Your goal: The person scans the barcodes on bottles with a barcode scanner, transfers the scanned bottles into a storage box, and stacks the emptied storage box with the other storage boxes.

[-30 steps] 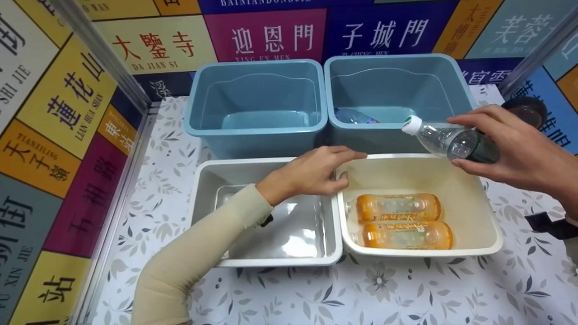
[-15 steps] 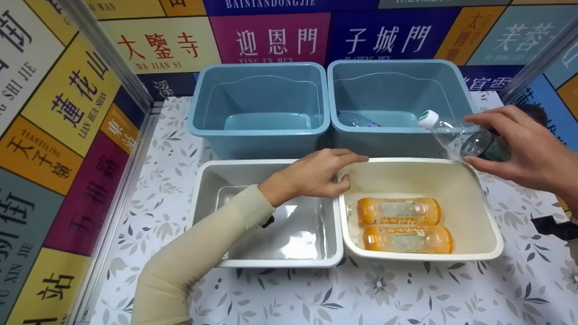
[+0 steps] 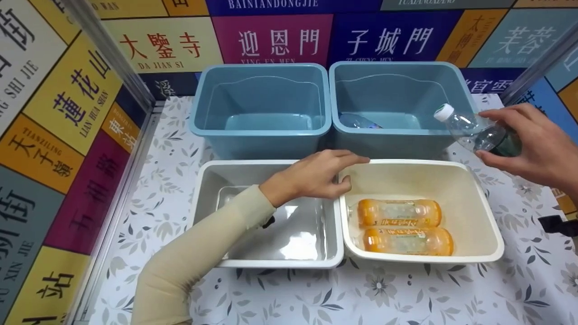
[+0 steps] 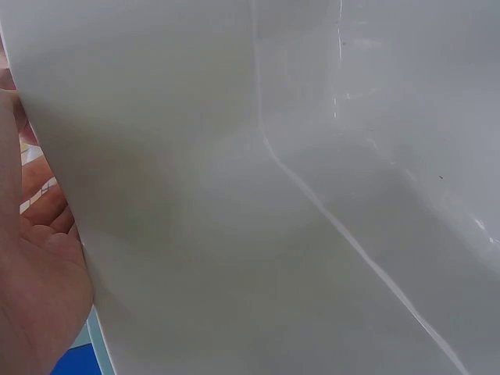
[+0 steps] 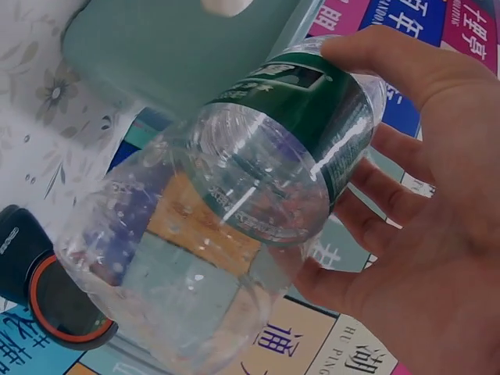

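Observation:
In the head view, my right hand [image 3: 537, 140] holds a clear plastic bottle [image 3: 467, 131] with a white cap and a green label. It is tilted, cap end up and left, near the right corner of the back right blue bin. In the right wrist view, thumb and fingers lie around the green-labelled bottle [image 5: 289, 133]. My left hand [image 3: 314, 174] rests at the adjoining rims of the grey bin [image 3: 266, 263] and the cream bin [image 3: 424, 258], its index finger extended and touching the cream rim. Two orange-labelled bottles [image 3: 399, 213] lie side by side in the cream bin.
Two blue bins stand behind: the left one [image 3: 262, 132] and the right one [image 3: 406, 131], which has a clear bottle [image 3: 359, 121] lying inside. A dark round object with an orange ring [image 5: 70, 297] sits at the right. Printed panels [image 3: 271, 38] enclose the flowered table [image 3: 379, 293].
My right hand has moved to the right and slightly upward with the green-labelled bottle, away from above the cream bin. My left hand has stayed on the rims.

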`<state>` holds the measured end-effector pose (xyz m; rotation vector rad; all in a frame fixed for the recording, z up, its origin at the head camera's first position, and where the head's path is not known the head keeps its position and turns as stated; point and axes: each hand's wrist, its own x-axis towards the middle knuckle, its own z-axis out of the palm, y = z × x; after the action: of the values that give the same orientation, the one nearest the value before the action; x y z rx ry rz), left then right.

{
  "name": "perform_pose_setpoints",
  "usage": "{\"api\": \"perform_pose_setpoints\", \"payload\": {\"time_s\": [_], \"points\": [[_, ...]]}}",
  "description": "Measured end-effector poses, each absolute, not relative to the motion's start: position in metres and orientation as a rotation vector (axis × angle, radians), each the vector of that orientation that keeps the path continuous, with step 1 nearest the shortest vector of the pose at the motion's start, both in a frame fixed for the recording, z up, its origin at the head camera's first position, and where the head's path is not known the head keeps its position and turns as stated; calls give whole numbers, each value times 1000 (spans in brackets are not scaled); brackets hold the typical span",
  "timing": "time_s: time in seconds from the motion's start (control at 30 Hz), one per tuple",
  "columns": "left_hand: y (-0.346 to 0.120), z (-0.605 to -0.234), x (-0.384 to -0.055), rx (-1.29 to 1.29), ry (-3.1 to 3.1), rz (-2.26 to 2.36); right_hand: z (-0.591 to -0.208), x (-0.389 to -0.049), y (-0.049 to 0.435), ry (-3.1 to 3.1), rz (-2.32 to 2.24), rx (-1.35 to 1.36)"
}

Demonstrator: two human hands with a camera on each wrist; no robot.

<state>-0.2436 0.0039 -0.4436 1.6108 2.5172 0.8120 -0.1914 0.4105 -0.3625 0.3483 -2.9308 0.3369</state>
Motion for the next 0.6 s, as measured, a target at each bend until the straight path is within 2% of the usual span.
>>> {"api": "perform_pose_setpoints", "payload": {"time_s": [0.6], "points": [[4, -444, -244, 1604, 2518, 825, -365, -201, 430, -2942, 330, 170]]}}
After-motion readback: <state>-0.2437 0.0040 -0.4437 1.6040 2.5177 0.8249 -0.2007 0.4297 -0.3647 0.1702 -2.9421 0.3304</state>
